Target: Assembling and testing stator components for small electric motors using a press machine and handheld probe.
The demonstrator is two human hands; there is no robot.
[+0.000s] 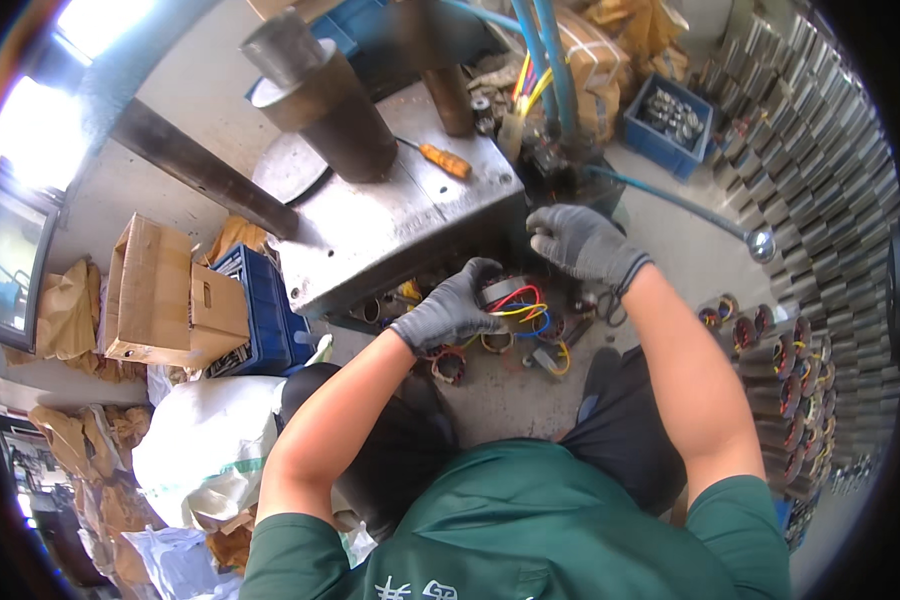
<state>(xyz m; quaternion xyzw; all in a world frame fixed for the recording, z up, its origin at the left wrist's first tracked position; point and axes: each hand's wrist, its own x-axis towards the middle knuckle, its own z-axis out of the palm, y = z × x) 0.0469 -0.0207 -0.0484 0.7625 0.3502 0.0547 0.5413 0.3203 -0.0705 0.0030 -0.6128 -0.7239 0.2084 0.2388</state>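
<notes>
My left hand, in a grey glove, is wrapped round a ring-shaped motor stator. Red, yellow and blue lead wires loop out of the stator on its right side. My right hand, gloved too, hovers just off the right front corner of the steel press table. Its fingers are curled in, and the palm is hidden, so whatever it may hold does not show. On the floor below lie more wound stators and a pair of scissors.
Atop the press table stand a thick steel cylinder and an orange-handled screwdriver. A lever with a ball knob reaches out at right. Stacked metal cores line the right side. Cardboard boxes and a blue crate sit left.
</notes>
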